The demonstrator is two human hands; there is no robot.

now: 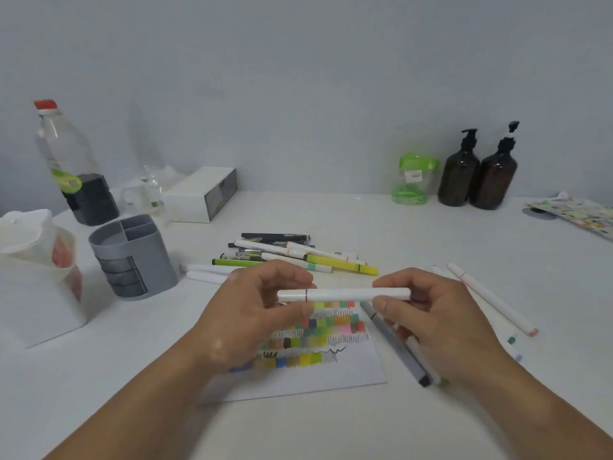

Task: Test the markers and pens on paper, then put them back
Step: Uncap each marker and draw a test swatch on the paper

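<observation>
both hands pinch one white marker [343,294] level above the swatch paper [318,340]: left hand [252,313] at its left end, right hand [434,313] at its right. loose pens [298,255] behind paper; grey holder [132,257] to its left on the bench [431,240].

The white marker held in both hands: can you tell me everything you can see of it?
The white marker is a slim, smooth tube, plastic by the look, with a thin dark ring near its left end, perhaps a cap seam. No tip shows. It lies level in the air above the swatch-covered paper, not touching it. The left hand pinches its left end and the right hand its right end.
</observation>
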